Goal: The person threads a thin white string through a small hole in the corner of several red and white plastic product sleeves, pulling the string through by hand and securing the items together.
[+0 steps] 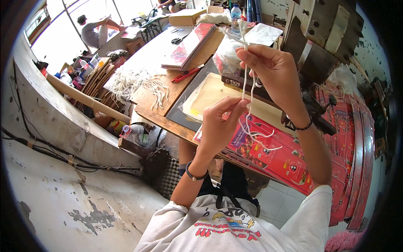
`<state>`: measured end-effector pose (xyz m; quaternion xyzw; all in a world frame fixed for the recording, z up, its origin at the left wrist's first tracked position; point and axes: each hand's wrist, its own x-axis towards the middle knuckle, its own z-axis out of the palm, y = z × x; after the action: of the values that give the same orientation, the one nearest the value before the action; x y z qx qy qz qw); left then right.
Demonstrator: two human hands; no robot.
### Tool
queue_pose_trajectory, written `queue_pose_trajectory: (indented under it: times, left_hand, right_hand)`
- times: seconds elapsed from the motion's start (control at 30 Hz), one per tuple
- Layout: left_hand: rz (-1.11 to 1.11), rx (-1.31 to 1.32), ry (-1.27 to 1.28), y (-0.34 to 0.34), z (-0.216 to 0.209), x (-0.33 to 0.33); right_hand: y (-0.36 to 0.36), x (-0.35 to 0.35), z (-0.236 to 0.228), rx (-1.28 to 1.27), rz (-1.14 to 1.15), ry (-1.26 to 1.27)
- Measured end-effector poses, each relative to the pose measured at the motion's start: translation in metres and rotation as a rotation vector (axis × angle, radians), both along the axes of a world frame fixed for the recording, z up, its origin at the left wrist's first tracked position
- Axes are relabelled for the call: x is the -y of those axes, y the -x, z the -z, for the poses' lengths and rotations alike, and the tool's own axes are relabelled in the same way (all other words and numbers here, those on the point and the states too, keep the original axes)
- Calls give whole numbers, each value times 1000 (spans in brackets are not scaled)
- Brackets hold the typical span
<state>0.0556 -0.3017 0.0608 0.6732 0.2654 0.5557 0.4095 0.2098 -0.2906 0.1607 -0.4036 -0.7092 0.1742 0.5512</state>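
Observation:
A thin white cord [245, 84] is stretched upright between my hands, doubled into two strands. My right hand [275, 71], the higher one, pinches it near the top between thumb and fingers. Lower down, my left hand [221, 122] pinches the strands with thumb and forefinger. Loose cord ends dangle below it, over red printed card sheets [289, 166] lying along the table's near right side. A heap of similar white cords [134, 86] spreads across the table at the left.
A heavy metal machine [323, 42] rises at the right beside stacked red sheets [348, 147]. On the table are a pink-and-white stack [191, 48], black scissors [179, 39], a red-handled tool [184, 75] and a plastic bag [228, 56]. A person [94, 33] sits far left.

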Motion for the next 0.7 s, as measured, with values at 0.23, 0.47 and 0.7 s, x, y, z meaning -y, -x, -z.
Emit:
queue_pose_trajectory:
  times: [0.23, 0.47, 0.7]
  left_hand:
    - [3, 234, 200, 36, 21, -20]
    - [-301, 267, 312, 89, 69, -68]
    - [-714, -199, -144, 138, 75, -134]
  right_hand:
    - [15, -26, 7, -18, 46, -20]
    - [26, -50, -33, 15, -1, -243]
    - [57, -70, -99, -164, -35, -413]
